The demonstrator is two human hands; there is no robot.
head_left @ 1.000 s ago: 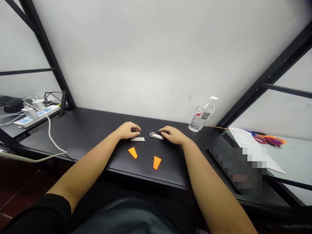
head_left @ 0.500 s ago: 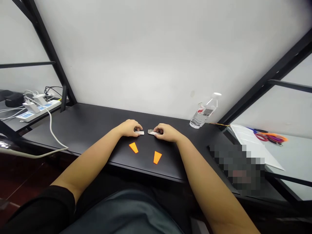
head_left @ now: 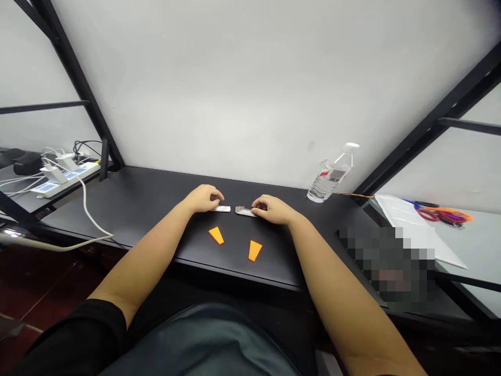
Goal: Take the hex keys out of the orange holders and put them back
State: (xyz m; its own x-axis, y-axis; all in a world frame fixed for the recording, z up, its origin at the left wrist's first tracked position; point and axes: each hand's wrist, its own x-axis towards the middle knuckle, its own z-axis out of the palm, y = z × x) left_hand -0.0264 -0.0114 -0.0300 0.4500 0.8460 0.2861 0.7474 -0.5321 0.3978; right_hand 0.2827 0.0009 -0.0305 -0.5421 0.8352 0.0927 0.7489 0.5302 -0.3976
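Low over the table, my left hand (head_left: pixel 202 199) has its thumb and fingers apart, just above a flat row of thin silvery rods (head_left: pixel 223 208). The rods' left end is hidden by the hand. A short gap away lies a second row of thin metal rods (head_left: pixel 243 211), with bent left ends like hex keys. My right hand (head_left: pixel 271 208) pinches the right part of this row between thumb and fingertips. Closer to me lie two flat orange trapezoid pieces, the left orange piece (head_left: pixel 216 235) and the right orange piece (head_left: pixel 254 250), apart from both hands.
A clear water bottle (head_left: pixel 332 174) stands at the back right of the black table (head_left: pixel 156 180). To the left is a power strip (head_left: pixel 68 180) with chargers, its white cable (head_left: pixel 86 209) crossing the table. Scissors (head_left: pixel 442 214) and white paper (head_left: pixel 407 230) lie right, near a blurred dark item (head_left: pixel 383 271).
My left hand has drawn back slightly and lifted, its fingers parting from the rods. The right hand has shifted a little, showing more of its row. The whole view has moved slightly.
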